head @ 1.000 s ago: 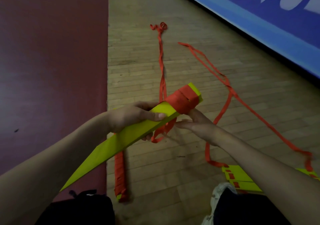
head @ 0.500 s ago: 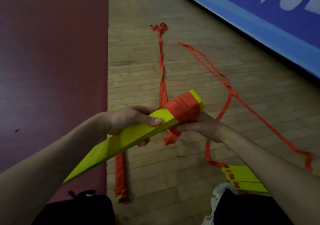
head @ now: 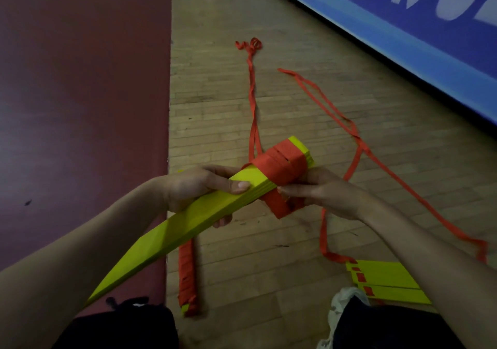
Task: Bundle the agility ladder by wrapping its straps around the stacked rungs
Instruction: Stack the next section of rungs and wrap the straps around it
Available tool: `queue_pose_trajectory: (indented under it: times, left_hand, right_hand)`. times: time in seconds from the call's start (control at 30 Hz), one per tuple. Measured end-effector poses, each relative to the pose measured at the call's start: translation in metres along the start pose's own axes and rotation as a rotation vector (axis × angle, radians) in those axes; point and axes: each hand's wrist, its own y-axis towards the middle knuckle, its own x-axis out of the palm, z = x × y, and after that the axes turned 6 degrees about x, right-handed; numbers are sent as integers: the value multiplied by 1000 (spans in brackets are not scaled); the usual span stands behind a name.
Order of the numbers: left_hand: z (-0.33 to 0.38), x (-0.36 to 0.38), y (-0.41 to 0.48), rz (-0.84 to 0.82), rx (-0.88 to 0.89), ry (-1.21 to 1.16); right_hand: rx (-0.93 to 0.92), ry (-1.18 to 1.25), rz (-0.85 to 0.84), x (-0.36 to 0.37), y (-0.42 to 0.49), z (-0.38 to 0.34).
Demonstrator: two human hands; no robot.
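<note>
A stack of yellow ladder rungs [head: 172, 227] slants from lower left up to the centre. My left hand [head: 199, 187] grips the stack at its middle, thumb on the top face. Red strap [head: 279, 166] is wound in several turns round the far end of the stack. My right hand [head: 317, 190] holds the wound strap at the stack's underside and right edge, fingers curled round it. Loose strap [head: 252, 98] trails from the wrap away across the floor.
A second loose red strap [head: 357, 139] runs to another pile of yellow rungs [head: 387, 281] at lower right. A wrapped red bundle [head: 187, 278] lies on the wooden floor [head: 269, 262] beside a dark red mat [head: 80, 93]. A blue banner [head: 403, 20] borders the far right.
My right hand has moved up from below the stack and closed on the wrap. The hanging strap loop under the stack has been drawn tight against the rungs.
</note>
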Motion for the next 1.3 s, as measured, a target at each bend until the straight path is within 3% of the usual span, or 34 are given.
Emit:
queue_pose_trajectory:
  times: [0.2,0.37,0.57,0.73,0.83,0.97,1.07,1.17,1.3]
  left_hand:
    - [1,0,1,17,26,-10]
    - [-1,3,3,103,67,42]
    - [-3,5,5,183,95,10]
    - [-1,16,12,400,135,31]
    - [-5,20,17,447,131,99]
    - [-15,25,25,470,139,347]
    - [-20,30,29,566,202,564]
    - [-24,39,29,629,258,803]
    - [-24,53,31,678,203,1264]
  right_hand:
    - [14,-54,-117,12,-4,-9]
    - [53,-38,-119,21,-1,-5]
    - [90,19,-42,26,-1,-3]
    - [42,17,54,26,-3,-10]
    - [20,-9,93,30,-6,-13]
    - [41,-124,231,39,-2,-12]
    - [80,-71,329,42,2,-17]
    - [170,-41,383,45,7,-23]
    - [298,41,363,46,14,-17]
